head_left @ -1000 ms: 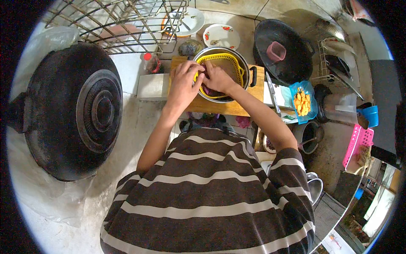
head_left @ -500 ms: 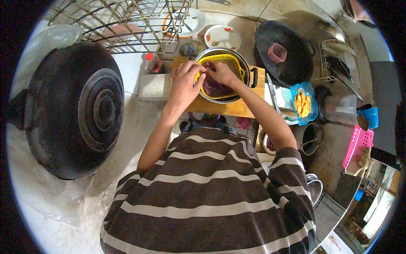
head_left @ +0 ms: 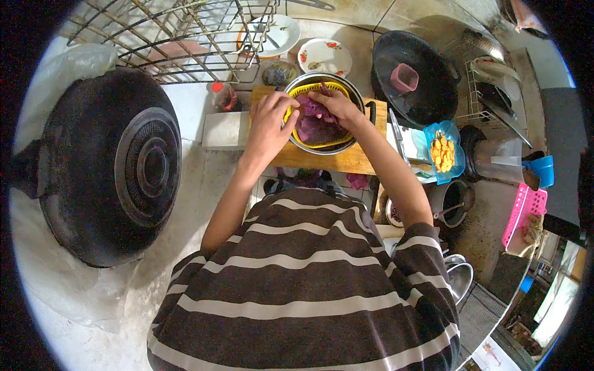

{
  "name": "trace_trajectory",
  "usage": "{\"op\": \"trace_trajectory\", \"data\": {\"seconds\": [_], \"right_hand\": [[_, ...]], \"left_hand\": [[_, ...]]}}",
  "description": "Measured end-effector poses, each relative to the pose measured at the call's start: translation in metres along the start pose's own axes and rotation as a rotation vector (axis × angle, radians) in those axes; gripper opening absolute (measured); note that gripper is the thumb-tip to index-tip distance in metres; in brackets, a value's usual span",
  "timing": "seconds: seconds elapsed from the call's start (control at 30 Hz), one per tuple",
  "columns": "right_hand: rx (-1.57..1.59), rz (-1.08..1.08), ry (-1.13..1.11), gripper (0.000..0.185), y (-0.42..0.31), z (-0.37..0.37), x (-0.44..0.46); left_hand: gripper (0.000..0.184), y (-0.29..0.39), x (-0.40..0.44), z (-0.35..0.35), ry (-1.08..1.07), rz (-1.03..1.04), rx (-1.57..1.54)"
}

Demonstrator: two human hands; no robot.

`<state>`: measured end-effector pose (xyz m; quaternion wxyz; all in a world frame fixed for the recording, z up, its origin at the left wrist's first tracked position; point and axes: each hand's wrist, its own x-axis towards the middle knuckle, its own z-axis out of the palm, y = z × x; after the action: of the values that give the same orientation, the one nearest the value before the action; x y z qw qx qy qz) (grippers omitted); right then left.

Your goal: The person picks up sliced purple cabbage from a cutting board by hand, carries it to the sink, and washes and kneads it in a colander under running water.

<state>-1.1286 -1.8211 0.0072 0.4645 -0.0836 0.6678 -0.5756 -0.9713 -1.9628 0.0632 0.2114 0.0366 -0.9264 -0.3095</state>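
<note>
A metal pot (head_left: 360, 99) with black handles stands on a wooden board, and a yellow plastic basket (head_left: 296, 91) sits inside it. Shredded-looking purple food (head_left: 317, 128) lies in the basket. At the left side, my left hand (head_left: 270, 120) has its fingers curled over the basket's rim, holding it. Reaching in from the right, my right hand (head_left: 339, 106) is closed around some of the purple food, which shows between thumb and fingers. The exact kind of food cannot be made out.
A black wok (head_left: 427, 80) holding a pink bowl (head_left: 405, 77) stands back right. Near it are a knife (head_left: 397, 133) and a blue dish of orange slices (head_left: 443, 153). Two plates (head_left: 325, 55) lie behind the pot. Left are a wire rack (head_left: 179, 37) and a large black pan (head_left: 93, 167).
My right hand has shifted slightly right and turned, drawing up purple food and uncovering more of it. My left hand stays at the basket's rim.
</note>
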Motion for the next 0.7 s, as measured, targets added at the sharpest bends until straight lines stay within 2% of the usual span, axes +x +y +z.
{"op": "trace_trajectory", "data": {"seconds": [0.07, 0.17, 0.23, 0.3, 0.43, 0.57, 0.67, 0.7], "right_hand": [[0.039, 0.021, 0.015, 0.022, -0.002, 0.003, -0.002], [0.146, 0.049, -0.026, 0.021, 0.0, 0.002, -0.003], [0.295, 0.04, -0.111, 0.02, 0.009, -0.005, 0.002], [0.325, 0.088, -0.063, 0.024, 0.01, -0.005, 0.006], [0.428, 0.167, -0.006, 0.024, -0.005, 0.005, -0.009], [0.495, 0.176, 0.019, 0.029, -0.018, 0.013, -0.024], [0.542, 0.097, -0.183, 0.031, -0.004, 0.001, -0.014], [0.527, 0.095, -0.185, 0.029, 0.001, -0.001, -0.011]], "left_hand": [[0.013, 0.001, 0.0, 0.0, 0.008, 0.004, 0.006], [0.013, 0.001, -0.001, 0.0, 0.059, -0.002, -0.162], [0.013, 0.017, -0.01, -0.01, 0.161, -0.071, -0.259], [0.011, 0.026, -0.025, -0.016, 0.268, -0.069, -0.249], [0.01, 0.037, -0.061, -0.026, 0.196, -0.078, -0.356], [0.012, 0.019, -0.1, -0.03, 0.048, -0.089, -0.375], [0.012, 0.01, -0.103, -0.034, 0.01, -0.114, -0.395], [0.011, 0.01, -0.101, -0.033, 0.033, -0.141, -0.411]]}}
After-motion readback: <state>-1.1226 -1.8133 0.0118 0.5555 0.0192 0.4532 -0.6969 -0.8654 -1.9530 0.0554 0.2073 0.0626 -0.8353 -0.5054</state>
